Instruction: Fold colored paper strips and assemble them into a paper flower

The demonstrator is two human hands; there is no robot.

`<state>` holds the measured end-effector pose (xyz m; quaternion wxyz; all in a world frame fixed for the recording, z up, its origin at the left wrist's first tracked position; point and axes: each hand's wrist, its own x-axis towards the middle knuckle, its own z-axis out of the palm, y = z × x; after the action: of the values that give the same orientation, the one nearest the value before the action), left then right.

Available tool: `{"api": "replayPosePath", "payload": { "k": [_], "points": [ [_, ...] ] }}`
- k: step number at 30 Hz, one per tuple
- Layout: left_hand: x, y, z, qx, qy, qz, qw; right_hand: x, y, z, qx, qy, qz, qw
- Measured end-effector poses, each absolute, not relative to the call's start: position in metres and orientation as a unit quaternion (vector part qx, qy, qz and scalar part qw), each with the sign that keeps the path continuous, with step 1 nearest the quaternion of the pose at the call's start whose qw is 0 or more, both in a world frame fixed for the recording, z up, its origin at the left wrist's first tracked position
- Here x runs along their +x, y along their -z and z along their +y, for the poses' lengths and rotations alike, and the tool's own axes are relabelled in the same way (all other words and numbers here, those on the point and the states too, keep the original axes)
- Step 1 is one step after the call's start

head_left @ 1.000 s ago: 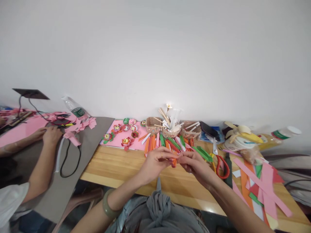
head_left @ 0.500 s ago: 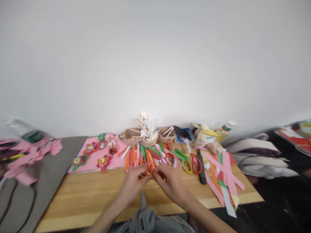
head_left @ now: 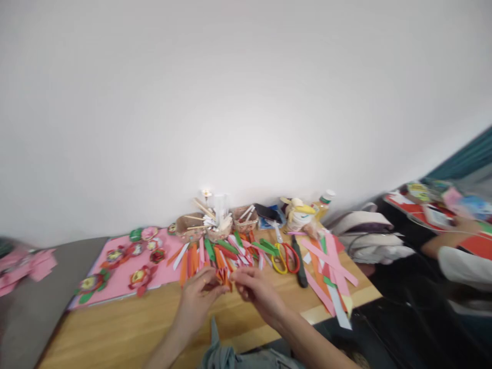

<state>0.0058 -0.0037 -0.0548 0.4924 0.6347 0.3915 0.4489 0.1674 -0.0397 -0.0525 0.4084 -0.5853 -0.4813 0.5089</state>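
Note:
Between my two hands, above the front of the wooden table point(head_left: 154, 323), is a small folded orange paper piece point(head_left: 223, 275). My left hand point(head_left: 200, 294) pinches its left side, thumb and fingers together. My right hand point(head_left: 257, 292) is closed at its right side, the fingertips bent; what lies between them is too small to make out. Just behind are many folded paper strips point(head_left: 209, 250) in orange, pink, green and white. Scissors with yellow and red handles point(head_left: 294, 259) lie right of them, beside a dark-handled tool point(head_left: 301, 271).
Paper flowers point(head_left: 140, 278) rest on a pink sheet point(head_left: 119, 282) at the left. Baskets point(head_left: 190, 228) with sticks stand by the wall. Long paper strips point(head_left: 334, 266) lie at the right, near a white bag point(head_left: 365, 236). Another person's arm point(head_left: 442, 241) shows at far right.
The view has turned to the right, so the table things appear further left and the other person's arm now shows. My hands are slightly further apart, with the orange piece more visible between them.

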Motion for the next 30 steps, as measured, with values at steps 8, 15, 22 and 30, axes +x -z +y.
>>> {"api": "replayPosePath", "payload": {
  "k": [8, 15, 22, 30],
  "points": [
    [0.019, 0.04, -0.011, 0.472, -0.48, 0.423, 0.606, 0.167, 0.03, -0.044, -0.538, -0.335, -0.526, 0.568],
    [0.021, 0.025, -0.019, 0.432, -0.532, 0.356, 0.635, 0.16, 0.01, -0.049, -0.464, -0.043, -0.696, 0.546],
    [0.02, 0.019, -0.024, 0.515, -0.587, 0.346, 0.519, 0.16, 0.004, -0.048, -0.462, 0.005, -0.716, 0.523],
    [0.016, 0.016, -0.023, 0.597, -0.611, 0.307, 0.42, 0.161, 0.001, -0.048, -0.437, -0.029, -0.725, 0.532]
  ]
}}
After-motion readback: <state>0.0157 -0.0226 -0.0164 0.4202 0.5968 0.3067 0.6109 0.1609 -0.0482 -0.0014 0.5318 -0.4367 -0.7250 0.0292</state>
